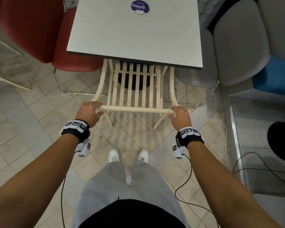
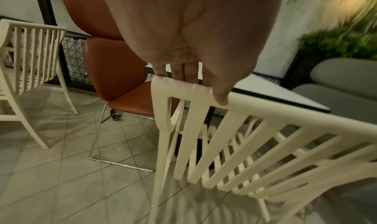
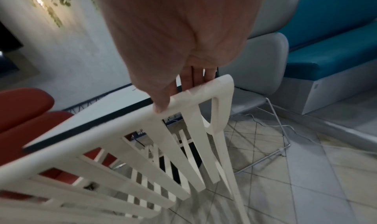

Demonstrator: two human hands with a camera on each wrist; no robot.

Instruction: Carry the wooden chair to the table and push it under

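The pale wooden chair (image 1: 135, 89) with a slatted seat and back stands in front of me, its seat front tucked under the near edge of the grey square table (image 1: 135, 35). My left hand (image 1: 89, 111) grips the left end of the chair's top rail (image 1: 135, 110), fingers over the far side and thumb on the near side. My right hand (image 1: 179, 114) grips the right end the same way. In the left wrist view the left hand (image 2: 189, 76) wraps the rail corner (image 2: 163, 84). In the right wrist view the right hand (image 3: 183, 89) holds the rail's right corner (image 3: 220, 85).
A red chair (image 1: 39, 30) stands left of the table and a grey chair (image 1: 234, 46) right of it, with a blue bench (image 1: 275, 74) beyond. A second pale chair (image 2: 26, 63) stands further left. Cables (image 1: 220, 122) lie on the tiled floor at right. My feet (image 1: 128, 155) are behind the chair.
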